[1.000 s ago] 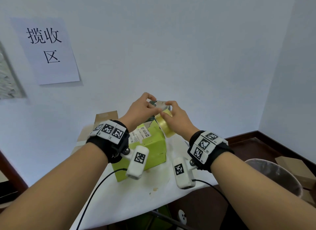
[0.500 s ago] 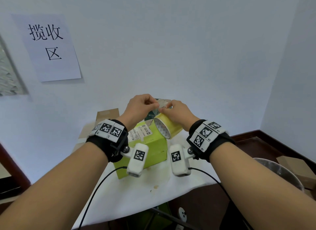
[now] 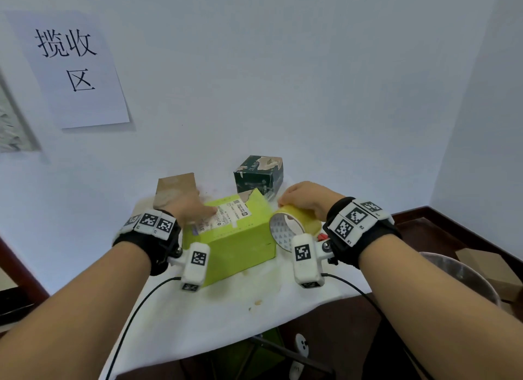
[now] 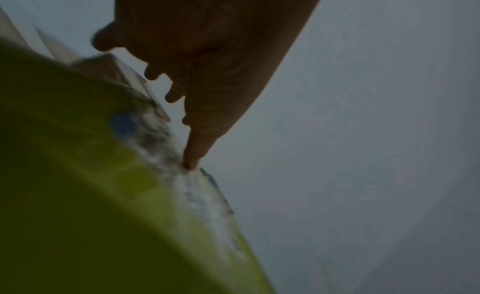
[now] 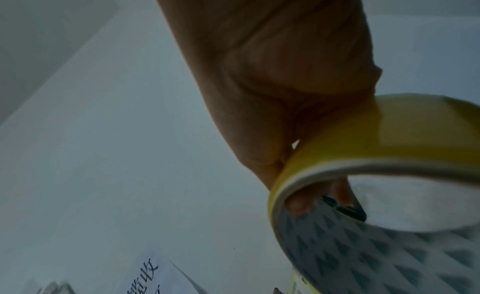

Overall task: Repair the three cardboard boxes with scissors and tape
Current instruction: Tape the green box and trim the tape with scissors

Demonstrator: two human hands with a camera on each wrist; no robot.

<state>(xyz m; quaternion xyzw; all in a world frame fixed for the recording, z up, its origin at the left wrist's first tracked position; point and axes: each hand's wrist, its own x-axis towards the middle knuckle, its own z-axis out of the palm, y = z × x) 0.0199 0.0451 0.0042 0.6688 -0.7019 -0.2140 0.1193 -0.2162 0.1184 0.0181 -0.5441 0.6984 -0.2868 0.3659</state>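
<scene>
- Three boxes are seen on a small table (image 3: pixel 215 317) covered in white cloth, set against a pale wall: a lime-green box (image 3: pixel 235 238) nearest the viewer, a plain brown cardboard box (image 3: pixel 175 186) behind it to the left, and a dark green printed box (image 3: pixel 259 174) behind it to the right.
- A white shipping label (image 3: pixel 226 217) is stuck across the top of the lime-green box, and one torn flap is raised at the box's far right corner.
- The left hand (image 3: pixel 192 207) is laid on top of the lime-green box; its fingers are held straight and close together, and one fingertip (image 4: pixel 191 164) is pressed onto the label.
- A roll of yellow tape (image 3: pixel 294 224) is gripped by the right hand (image 3: pixel 307 197) just beside the right end of the lime-green box, held on edge with its open core turned toward the viewer.
- The right hand's fingers are curled over the roll's outer band, and fingertips (image 5: pixel 298 204) are seen hooked inside the core.
- A small red object (image 3: pixel 322 236), too hidden to identify, is glimpsed on the table behind the right wrist.
- A paper sign (image 3: pixel 70 65) with black Chinese characters is fixed to the wall at upper left.
- A round bin (image 3: pixel 464 275) lined with plastic is seen on the floor at lower right.
</scene>
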